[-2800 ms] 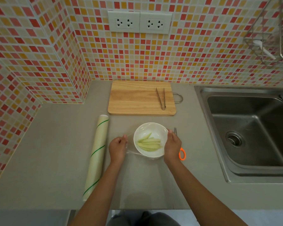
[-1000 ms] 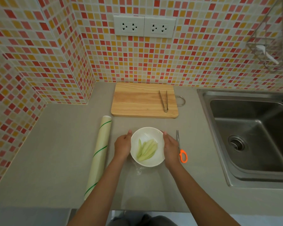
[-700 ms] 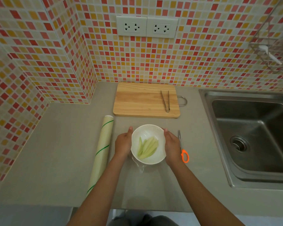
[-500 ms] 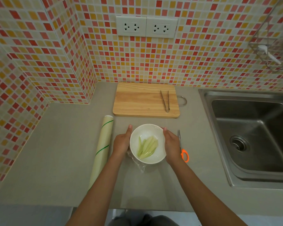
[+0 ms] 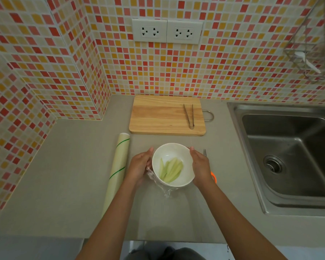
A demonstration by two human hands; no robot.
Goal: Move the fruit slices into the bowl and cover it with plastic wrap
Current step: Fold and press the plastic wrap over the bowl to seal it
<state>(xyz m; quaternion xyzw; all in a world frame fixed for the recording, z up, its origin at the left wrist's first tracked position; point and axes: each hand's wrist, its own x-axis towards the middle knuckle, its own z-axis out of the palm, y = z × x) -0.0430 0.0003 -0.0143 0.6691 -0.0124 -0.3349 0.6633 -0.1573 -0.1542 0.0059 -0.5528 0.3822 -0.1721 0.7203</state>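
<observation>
A white bowl (image 5: pixel 174 152) sits on the grey counter in front of me, with several pale green fruit slices (image 5: pixel 170 169) lying in it. Clear plastic wrap (image 5: pixel 162 190) lies over the bowl and bunches below its near left side. My left hand (image 5: pixel 140 168) presses flat against the bowl's left wall, on the wrap. My right hand (image 5: pixel 201 167) cups the right wall the same way. The bowl looks slightly tilted toward me.
A plastic wrap roll (image 5: pixel 117 169) lies left of the bowl. Behind it is a wooden cutting board (image 5: pixel 161 115) with metal tongs (image 5: pixel 189 116). Orange-handled scissors (image 5: pixel 213 177) lie partly under my right hand. A steel sink (image 5: pixel 289 156) fills the right side.
Both hands have slid around the bowl's sides, pressing the wrap down. The bowl has turned and tilted a little, and the wrap has gathered under its near left edge.
</observation>
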